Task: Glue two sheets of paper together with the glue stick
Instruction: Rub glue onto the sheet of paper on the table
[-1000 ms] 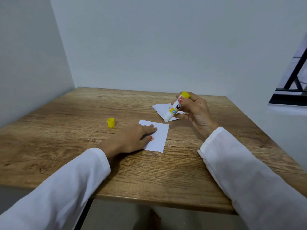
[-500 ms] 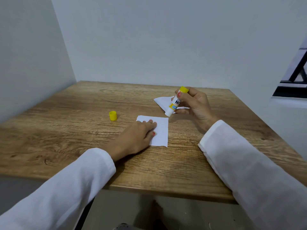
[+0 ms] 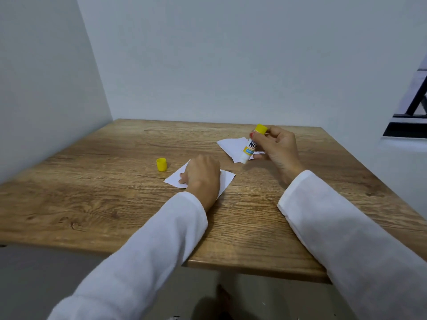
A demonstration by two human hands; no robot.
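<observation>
Sliding our left hand point(image 3: 202, 175) further over the near sheet point(image 3: 225, 181), we now press it flat, palm down, fingers closing on nothing. Our right hand point(image 3: 276, 147) stays wrapped around the uncapped glue stick point(image 3: 251, 144), tip down over the far sheet point(image 3: 231, 145), gluing imminent. The yellow cap point(image 3: 161, 164) stands clear beside.

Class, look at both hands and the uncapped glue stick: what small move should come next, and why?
Probably bring the glue stick in the right hand across to the near sheet and rub glue on. The left hand pins that sheet flat, and the cap is off.
</observation>
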